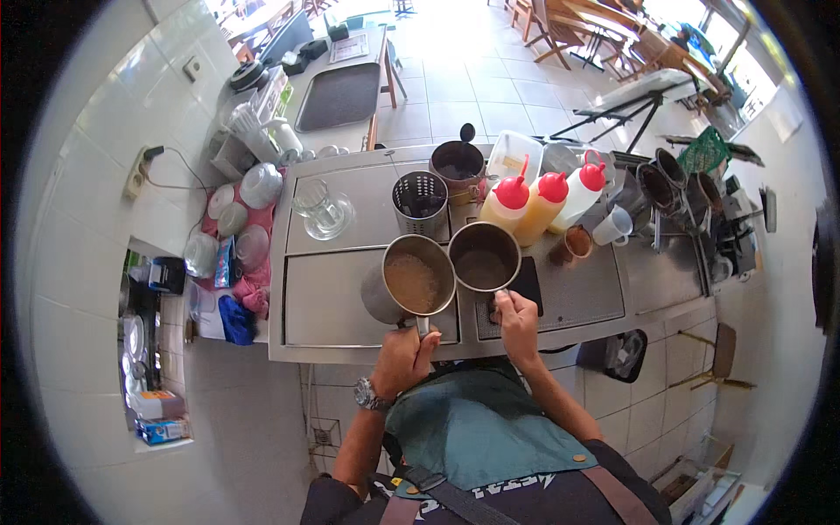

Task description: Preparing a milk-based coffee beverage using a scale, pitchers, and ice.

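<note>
My left hand (405, 357) grips the handle of a large metal mug (378, 295), which holds a light-brown, frothy drink and tilts slightly to the right. Beside it, my right hand (517, 321) holds a second metal mug (485, 256) by its handle; its inside is dark and its contents are unclear. The rims of the two mugs meet or nearly meet. Behind them on the steel counter (335, 298) stands a perforated metal cylinder (420, 202). Several squeeze bottles (539, 207) with red caps stand behind the right mug.
A glass cup on a saucer (328, 216) stands at the counter's back left. Right of the bottles are a brown-stained cup (577, 243) and a clear measuring jug (613, 226). A dark pot (457, 161) stands at the back. Glass bowls (233, 218) lie on a pink cloth at left.
</note>
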The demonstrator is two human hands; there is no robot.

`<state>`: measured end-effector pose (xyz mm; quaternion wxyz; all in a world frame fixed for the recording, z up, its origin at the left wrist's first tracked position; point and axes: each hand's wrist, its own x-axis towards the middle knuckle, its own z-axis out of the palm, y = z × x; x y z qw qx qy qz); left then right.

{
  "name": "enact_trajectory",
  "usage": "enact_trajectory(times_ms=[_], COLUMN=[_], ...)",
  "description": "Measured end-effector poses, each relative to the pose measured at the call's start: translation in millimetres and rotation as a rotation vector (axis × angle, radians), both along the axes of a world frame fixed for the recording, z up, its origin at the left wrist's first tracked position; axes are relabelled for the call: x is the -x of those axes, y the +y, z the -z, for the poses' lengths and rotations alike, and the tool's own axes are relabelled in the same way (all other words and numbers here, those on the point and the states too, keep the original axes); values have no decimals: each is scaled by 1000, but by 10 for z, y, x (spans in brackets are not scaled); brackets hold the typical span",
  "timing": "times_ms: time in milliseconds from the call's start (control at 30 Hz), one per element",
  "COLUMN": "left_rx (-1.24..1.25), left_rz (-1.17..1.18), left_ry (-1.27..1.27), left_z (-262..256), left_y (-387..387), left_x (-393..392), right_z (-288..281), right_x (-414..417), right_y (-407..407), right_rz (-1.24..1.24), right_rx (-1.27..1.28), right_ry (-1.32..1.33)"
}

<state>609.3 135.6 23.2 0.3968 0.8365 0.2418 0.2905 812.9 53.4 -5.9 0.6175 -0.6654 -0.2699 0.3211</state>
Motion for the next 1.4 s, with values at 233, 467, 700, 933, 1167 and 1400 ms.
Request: enact_trajectory(times_ms=[233, 467, 700, 933, 1167, 1400], left_rx=[-367, -552, -711, -805, -983, -1170], left_rz=[27, 99, 129, 132, 100, 78], left_ry=[267, 478, 600, 663, 736, 770], left_z=[-240, -666, -940, -1350, -1867, -2345], left_y=[203, 361, 504, 567, 666, 702], left_x=[115, 119, 160, 145, 129, 47], right_z=[-174, -341, -417, -366, 36, 295], right_x=[267, 358, 375, 350, 291, 242], right_y=[69, 127, 154, 202, 227, 188], right_rz=[-68, -116, -146, -103, -67, -12], right_rx=[29, -16, -24, -56, -19, 12], right_ry=[-261, -256, -268, -225, -210, -124])
